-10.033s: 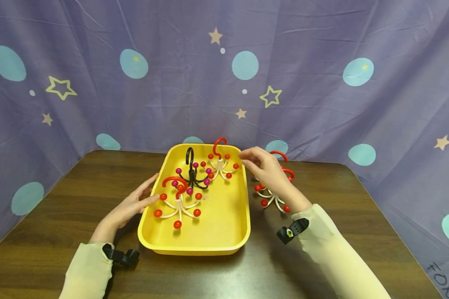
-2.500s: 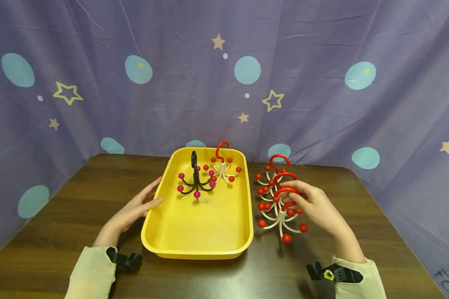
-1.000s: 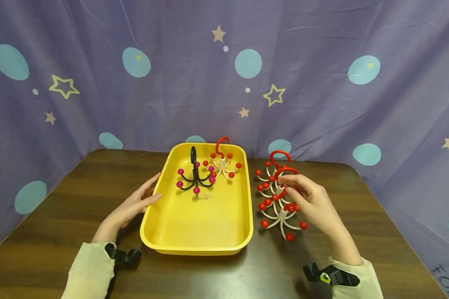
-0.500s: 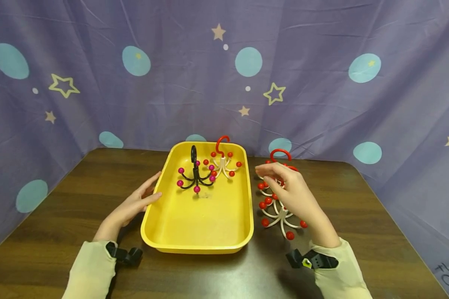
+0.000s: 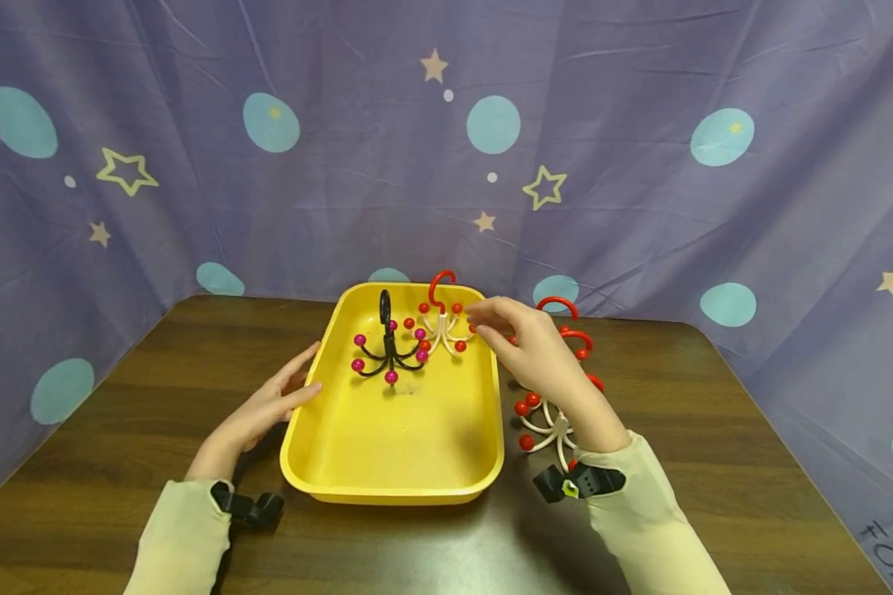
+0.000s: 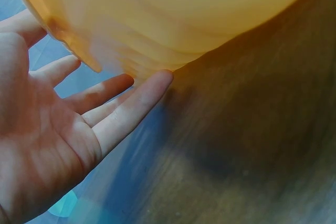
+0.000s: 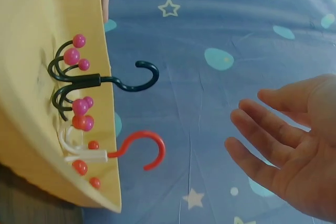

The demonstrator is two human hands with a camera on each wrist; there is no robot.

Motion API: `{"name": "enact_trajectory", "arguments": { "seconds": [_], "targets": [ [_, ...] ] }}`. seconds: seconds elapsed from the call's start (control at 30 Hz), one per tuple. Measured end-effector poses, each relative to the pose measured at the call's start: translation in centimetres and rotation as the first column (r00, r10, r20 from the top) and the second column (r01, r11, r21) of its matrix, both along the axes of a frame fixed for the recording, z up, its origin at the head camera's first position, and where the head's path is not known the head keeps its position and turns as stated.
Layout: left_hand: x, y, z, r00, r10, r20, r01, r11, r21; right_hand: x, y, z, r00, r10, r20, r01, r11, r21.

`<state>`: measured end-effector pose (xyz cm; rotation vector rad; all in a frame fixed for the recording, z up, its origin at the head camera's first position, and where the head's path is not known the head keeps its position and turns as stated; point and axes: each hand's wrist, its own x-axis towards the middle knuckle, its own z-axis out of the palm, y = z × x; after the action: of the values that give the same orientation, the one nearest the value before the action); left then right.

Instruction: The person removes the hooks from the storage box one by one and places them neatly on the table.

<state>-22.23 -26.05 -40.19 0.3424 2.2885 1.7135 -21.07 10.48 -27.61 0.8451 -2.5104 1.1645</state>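
My left hand (image 5: pixel 264 409) rests on the left side of a yellow tray (image 5: pixel 394 446), its thumb over the rim and its extended fingers against the outer wall. My right hand (image 5: pixel 532 351), relaxed and holding nothing, hovers near the tray's right rim. Inside the tray stand a black hook hanger (image 5: pixel 389 345) with pink-balled arms and a white hook hanger (image 5: pixel 442 327) with a red hook and red balls. Right of the tray, several similar white-and-red hangers stand in a row; the front hanger (image 5: pixel 561 426) is partly hidden by my right arm, the rear hanger's red hook (image 5: pixel 558 301) shows behind.
A brown wooden table (image 5: pixel 141 430) carries everything. Behind it hangs a purple curtain (image 5: pixel 372 182) with stars and blue dots. The tray's raised rim (image 5: pixel 394 498) and the upright hooks stick up around the right hand.
Over ten seconds, the front white-and-red hanger has passed from the tray to the table at right. My right hand has let go and moved left toward the tray; my left hand stays put.
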Motion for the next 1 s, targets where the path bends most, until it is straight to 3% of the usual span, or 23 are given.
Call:
{"name": "enact_trajectory", "arguments": {
  "seconds": [0.5, 1.0],
  "targets": [
    [0.0, 0.0, -0.1, 1.000, 0.006, -0.009, -0.006, 1.000, -0.001, -2.8, -4.6, 1.1, 0.999, -0.015, 0.050, 0.012, 0.998, 0.055],
    [0.0, 0.1, -0.1, 1.000, 0.014, -0.006, -0.014, 1.000, -0.001, -6.0, -8.8, -0.2, 0.974, -0.086, 0.210, 0.056, 0.988, 0.142]
  ]
}}
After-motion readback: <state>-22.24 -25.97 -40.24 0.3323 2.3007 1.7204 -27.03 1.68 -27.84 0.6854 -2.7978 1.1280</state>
